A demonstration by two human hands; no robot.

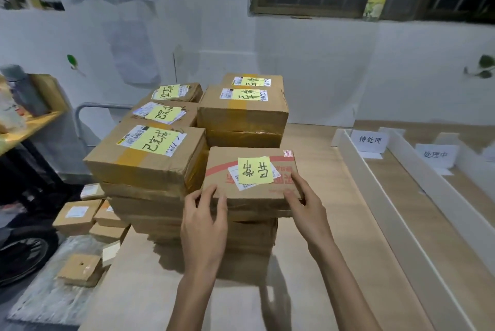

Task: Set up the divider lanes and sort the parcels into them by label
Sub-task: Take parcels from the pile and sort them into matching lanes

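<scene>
A flat cardboard parcel with red print and a yellow handwritten note lies on top of the nearest stack. My left hand grips its near left corner, and my right hand grips its near right corner. Behind and to the left stand more stacks of parcels with yellow notes. On the right of the table lie long white dividers forming lanes, with white paper labels standing at their far ends.
The wooden table carries the stacks. Small boxes lie on the floor at the left, near a dark wheel and a yellow shelf. A white wall and a window stand behind.
</scene>
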